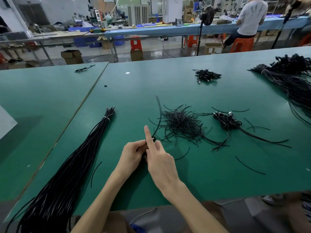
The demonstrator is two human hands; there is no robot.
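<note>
Two hands: left hand [133,155] grips cable coil [153,140]; right hand [161,163] forefinger straight, hold hidden.
Cable coil: likely light, springy; pinch mid-coil, left of tie pile [181,123].

This is a cable-assembly workshop on a factory floor. A long green counter [151,81] carries a tied bundle of long black cables [75,157], a heap of short black ties [181,123] and small coiled cables with plugs [227,121]. Behind it run long blue counters [168,30] loaded with machines [96,15] and blue bins [80,29]. Cardboard boxes [72,56] and orange plastic stools [136,43] stand on the floor. A person [250,17] sits working there.
</note>
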